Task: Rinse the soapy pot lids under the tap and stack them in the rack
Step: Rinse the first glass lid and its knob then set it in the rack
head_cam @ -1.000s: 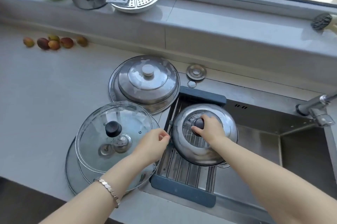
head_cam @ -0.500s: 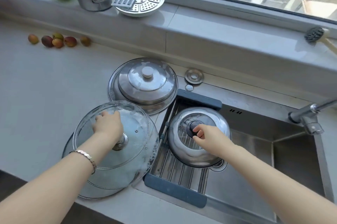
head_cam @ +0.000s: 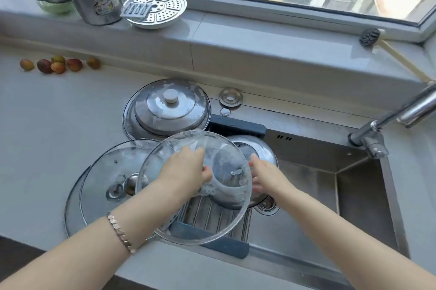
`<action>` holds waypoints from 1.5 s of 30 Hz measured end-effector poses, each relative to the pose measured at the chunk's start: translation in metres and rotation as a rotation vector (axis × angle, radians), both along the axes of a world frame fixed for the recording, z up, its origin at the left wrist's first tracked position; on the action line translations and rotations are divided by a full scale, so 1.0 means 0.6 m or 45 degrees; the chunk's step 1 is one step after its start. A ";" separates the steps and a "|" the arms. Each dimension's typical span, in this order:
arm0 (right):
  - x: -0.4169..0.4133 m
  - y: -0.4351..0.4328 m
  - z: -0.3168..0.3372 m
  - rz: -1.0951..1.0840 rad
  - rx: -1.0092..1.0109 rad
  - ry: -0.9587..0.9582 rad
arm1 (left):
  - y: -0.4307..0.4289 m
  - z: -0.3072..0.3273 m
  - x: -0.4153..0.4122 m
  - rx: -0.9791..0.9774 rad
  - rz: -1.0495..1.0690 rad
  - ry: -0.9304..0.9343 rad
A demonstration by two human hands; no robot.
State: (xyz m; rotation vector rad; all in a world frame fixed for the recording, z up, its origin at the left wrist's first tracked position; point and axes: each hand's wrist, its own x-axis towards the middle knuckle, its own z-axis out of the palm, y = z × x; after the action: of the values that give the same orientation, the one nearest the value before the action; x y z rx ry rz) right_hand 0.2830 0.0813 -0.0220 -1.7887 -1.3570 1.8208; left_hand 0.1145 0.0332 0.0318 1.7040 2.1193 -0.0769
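While the left hand [head_cam: 186, 169] grips the soapy glass lid [head_cam: 212, 223], tilted above the rack [head_cam: 224, 247], right hand [head_cam: 264, 178] spread beside its rim, suds could slip it onto the rack's steel lid [head_cam: 262, 148]!

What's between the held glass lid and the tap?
Head view: past the glass lid, the right hand and a steel lid on the rack, then bare sink.

**Two bare forearms stretched forward**

Left hand [head_cam: 186, 169], a bracelet [head_cam: 119, 232] on its wrist, curls its fingers [head_cam: 207, 175] around the centre of a tilted glass lid [head_cam: 207, 219]. Right hand [head_cam: 264, 177] hovers at its rim, fingers straight, slightly blurred.
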 end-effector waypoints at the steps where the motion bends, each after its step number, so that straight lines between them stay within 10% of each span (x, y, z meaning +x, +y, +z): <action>1: 0.018 -0.001 0.004 -0.137 -0.117 0.091 | 0.004 0.004 0.033 0.019 -0.040 -0.041; 8: 0.221 -0.012 0.001 -0.762 -0.115 0.237 | 0.038 -0.019 0.232 0.076 -0.239 -0.343; 13: 0.364 -0.011 -0.007 -0.941 -0.090 0.224 | 0.087 -0.052 0.273 0.249 0.260 -0.546; 16: 0.422 -0.006 -0.006 -0.938 -0.056 0.257 | 0.101 -0.052 0.293 -0.195 0.891 -1.265; 20: 0.461 0.008 -0.009 -0.864 -0.062 0.282 | 0.093 -0.063 0.325 -0.669 0.992 -1.852; 32: 0.467 0.132 -0.049 -0.697 0.007 -0.219 | 0.118 -0.094 0.355 -0.041 1.263 -1.662; 45: 0.451 0.211 -0.067 -0.672 -0.180 -0.281 | 0.138 -0.080 0.354 0.037 1.249 -1.619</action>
State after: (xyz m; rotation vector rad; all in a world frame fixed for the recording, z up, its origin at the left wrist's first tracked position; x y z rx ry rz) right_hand 0.5538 0.2081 -0.0624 -2.2081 -0.7206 1.4937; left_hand 0.3271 0.1158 -0.0164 0.2549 1.5864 1.0073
